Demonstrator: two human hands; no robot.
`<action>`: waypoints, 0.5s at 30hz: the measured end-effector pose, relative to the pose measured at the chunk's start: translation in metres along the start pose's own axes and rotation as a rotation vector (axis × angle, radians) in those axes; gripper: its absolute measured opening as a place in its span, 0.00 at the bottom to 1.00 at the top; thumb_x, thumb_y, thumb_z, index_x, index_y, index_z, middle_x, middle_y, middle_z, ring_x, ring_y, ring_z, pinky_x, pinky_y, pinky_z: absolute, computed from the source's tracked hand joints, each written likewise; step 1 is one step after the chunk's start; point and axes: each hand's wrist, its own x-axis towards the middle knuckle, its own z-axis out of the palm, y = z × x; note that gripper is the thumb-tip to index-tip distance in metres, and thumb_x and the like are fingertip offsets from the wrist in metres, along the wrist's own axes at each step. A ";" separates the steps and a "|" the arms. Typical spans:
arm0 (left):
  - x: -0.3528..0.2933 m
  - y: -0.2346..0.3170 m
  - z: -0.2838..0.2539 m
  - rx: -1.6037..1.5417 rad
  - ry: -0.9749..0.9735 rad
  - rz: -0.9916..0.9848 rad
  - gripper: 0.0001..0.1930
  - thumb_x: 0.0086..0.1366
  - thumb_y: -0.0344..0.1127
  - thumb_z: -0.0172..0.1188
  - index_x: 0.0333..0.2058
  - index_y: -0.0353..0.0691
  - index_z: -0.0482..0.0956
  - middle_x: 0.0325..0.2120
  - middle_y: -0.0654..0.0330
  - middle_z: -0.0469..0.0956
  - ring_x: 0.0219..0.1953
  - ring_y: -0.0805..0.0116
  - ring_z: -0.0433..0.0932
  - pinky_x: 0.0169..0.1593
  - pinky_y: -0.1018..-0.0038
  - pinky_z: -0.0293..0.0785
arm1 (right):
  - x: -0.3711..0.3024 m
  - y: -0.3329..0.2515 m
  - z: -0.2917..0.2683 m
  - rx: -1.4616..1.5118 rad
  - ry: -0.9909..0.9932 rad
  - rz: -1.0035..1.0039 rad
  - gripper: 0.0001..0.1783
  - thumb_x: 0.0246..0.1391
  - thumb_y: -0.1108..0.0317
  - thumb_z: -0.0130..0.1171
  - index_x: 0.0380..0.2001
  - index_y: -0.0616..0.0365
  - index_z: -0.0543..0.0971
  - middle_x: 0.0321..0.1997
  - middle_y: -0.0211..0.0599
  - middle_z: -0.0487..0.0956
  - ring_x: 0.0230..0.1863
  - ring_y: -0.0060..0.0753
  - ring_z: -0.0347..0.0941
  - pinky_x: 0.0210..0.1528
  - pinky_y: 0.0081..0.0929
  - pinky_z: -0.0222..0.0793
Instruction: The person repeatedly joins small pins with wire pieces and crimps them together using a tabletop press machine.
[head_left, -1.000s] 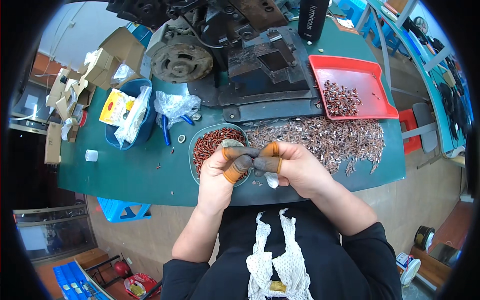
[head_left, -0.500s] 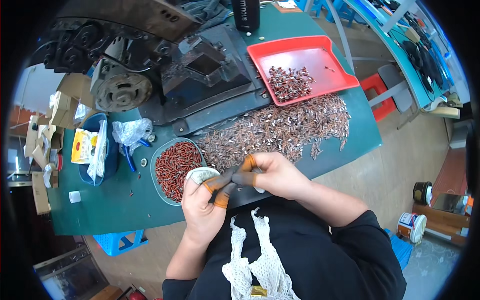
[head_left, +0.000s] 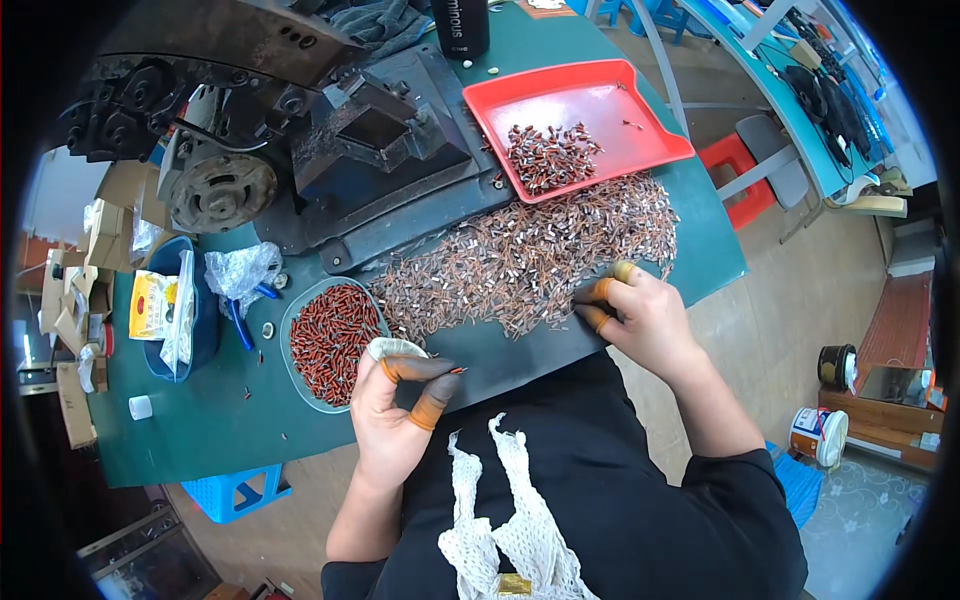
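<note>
My left hand [head_left: 392, 415] is at the table's near edge, beside the green bowl, with worn orange-and-black covers on its thumb and finger. Between those tips it pinches a small red-brown piece with a shiny end [head_left: 459, 371]. My right hand [head_left: 645, 318], its fingertips in similar covers, is bent in a pinch at the near right edge of the pile of small copper and silver-coloured pieces [head_left: 530, 255]; whatever it holds is too small to make out. Many red-brown pieces [head_left: 335, 345] fill the bowl [head_left: 289, 372].
A red tray [head_left: 640, 150] holding similar pieces sits behind the pile. A heavy dark metal machine [head_left: 395, 165] stands at the back left. Left of the bowl are blue-handled pliers [head_left: 240, 325], a plastic bag [head_left: 243, 268] and a blue bin [head_left: 205, 340]. A dark bottle [head_left: 461, 28] stands far back.
My hands were together in front of me and have parted. The right moved right to the pile's edge; the left stayed near the bowl, a small piece now showing at its fingertips.
</note>
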 end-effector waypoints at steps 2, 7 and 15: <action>-0.004 -0.001 -0.001 -0.006 0.008 -0.012 0.09 0.51 0.26 0.72 0.31 0.37 0.82 0.32 0.61 0.75 0.36 0.67 0.74 0.44 0.75 0.69 | -0.003 -0.001 0.002 -0.066 -0.020 0.004 0.10 0.39 0.71 0.71 0.27 0.55 0.80 0.30 0.34 0.77 0.34 0.38 0.77 0.32 0.32 0.73; -0.010 -0.007 -0.005 -0.050 0.044 -0.046 0.10 0.52 0.29 0.73 0.31 0.36 0.81 0.32 0.61 0.74 0.36 0.68 0.73 0.43 0.75 0.68 | -0.015 -0.004 -0.010 0.133 0.006 0.076 0.10 0.40 0.72 0.71 0.28 0.56 0.80 0.30 0.34 0.78 0.31 0.39 0.75 0.32 0.31 0.72; -0.002 -0.002 -0.002 -0.059 0.050 0.000 0.10 0.53 0.30 0.72 0.32 0.37 0.80 0.31 0.62 0.74 0.34 0.70 0.73 0.41 0.76 0.68 | -0.017 -0.002 0.001 0.082 0.003 0.068 0.10 0.42 0.72 0.71 0.31 0.55 0.83 0.30 0.34 0.78 0.30 0.37 0.75 0.32 0.29 0.72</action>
